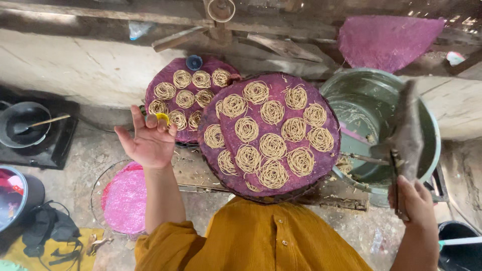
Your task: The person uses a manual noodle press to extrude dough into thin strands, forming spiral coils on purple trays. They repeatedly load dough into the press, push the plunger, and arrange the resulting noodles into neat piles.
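Note:
A round purple mat (227, 131) covered with several coiled noodle nests lies in front of me, overlapping a second purple mat (165, 75) with more nests behind it. My left hand (148, 141) is raised palm up beside the mats, fingers spread, with a small yellow thing at the fingertips. My right hand (412, 200) grips the handle of a dark flat metal tool (406, 133) that reaches over a large green metal basin (429, 145).
A black pot with a spoon (22, 125) sits on a stove at left. A wire basket with a pink mat (120, 198) rests on the floor. Another purple mat (386, 40) leans on the wall. A dark bucket (459, 243) stands bottom right.

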